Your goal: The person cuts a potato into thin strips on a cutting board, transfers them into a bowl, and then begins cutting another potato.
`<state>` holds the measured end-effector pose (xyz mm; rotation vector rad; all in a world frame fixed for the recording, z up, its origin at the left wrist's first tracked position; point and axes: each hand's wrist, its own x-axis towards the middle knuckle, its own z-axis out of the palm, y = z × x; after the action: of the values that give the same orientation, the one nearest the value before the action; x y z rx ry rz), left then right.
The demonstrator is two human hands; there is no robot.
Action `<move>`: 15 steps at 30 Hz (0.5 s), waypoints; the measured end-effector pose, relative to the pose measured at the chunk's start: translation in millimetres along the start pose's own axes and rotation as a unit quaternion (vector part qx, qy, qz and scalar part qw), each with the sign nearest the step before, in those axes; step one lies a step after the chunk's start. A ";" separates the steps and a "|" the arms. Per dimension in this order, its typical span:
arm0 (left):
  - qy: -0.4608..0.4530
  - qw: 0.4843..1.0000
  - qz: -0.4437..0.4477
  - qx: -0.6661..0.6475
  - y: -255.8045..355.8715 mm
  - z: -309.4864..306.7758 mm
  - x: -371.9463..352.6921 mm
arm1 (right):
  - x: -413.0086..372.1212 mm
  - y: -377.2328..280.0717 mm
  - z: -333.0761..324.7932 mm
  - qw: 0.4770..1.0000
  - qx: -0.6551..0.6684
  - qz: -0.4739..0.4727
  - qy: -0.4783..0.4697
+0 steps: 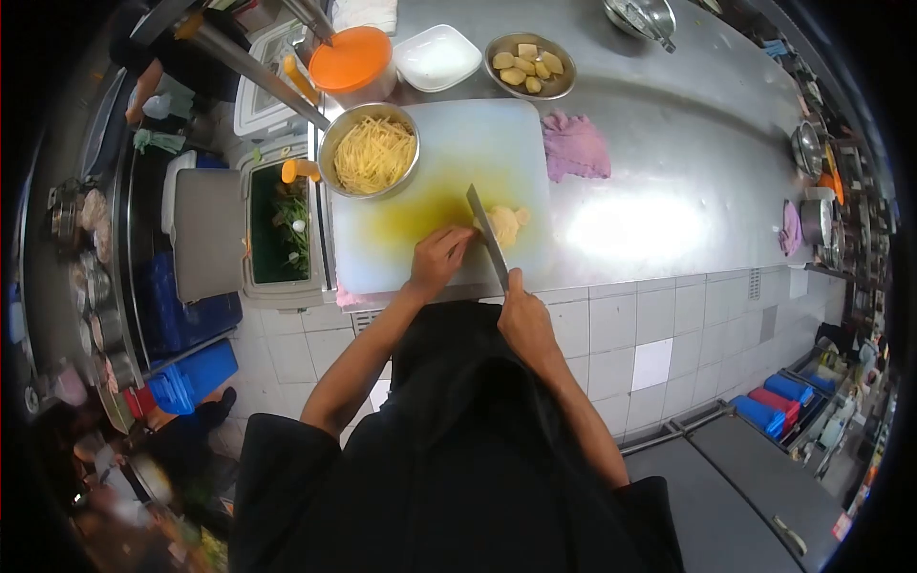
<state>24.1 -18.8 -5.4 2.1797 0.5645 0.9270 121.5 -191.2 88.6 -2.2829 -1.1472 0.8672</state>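
My right hand (525, 320) is closed around the handle of a kitchen knife (489, 234), its blade pointing away from me over the white cutting board (516, 124). Just left of the blade, my left hand (442, 258) has its fingers curled and pressed down on a piece of potato, mostly hidden under the fingertips. Pale yellow potato slices (508, 223) lie in a loose heap against the blade's right side. A metal bowl (413, 172) of thin potato strips (374, 156) stands on the board's far left corner. Yellowish wet stains mark the board.
Behind the board are an orange-lidded tub (351, 59), a white dish (438, 57) and a metal bowl of peeled potatoes (525, 69). A pink cloth (576, 146) lies to the right. At left, an open bin (277, 258) holds green scraps; a person's arm (145, 91) shows beyond.
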 end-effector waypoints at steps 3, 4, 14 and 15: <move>-0.023 0.999 0.032 0.023 -0.7 -6.2 0.7 | 0.2 -0.5 2.4 1.000 -0.005 -0.007 0.003; -0.023 0.999 0.034 0.024 -0.3 -7.0 2.1 | 0.3 0.1 2.8 1.000 -0.009 -0.006 -0.001; -0.059 0.993 0.068 0.074 2.7 -11.1 11.1 | -10.0 -18.6 -26.7 0.999 0.001 -0.033 -0.013; -0.063 0.994 0.065 0.067 3.9 -11.4 9.3 | -14.5 -22.5 -31.9 1.000 -0.007 -0.013 -0.027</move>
<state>22.0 -10.8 7.4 2.4003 0.4389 0.8334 124.9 -193.8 130.0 -2.2636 -1.2064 0.9182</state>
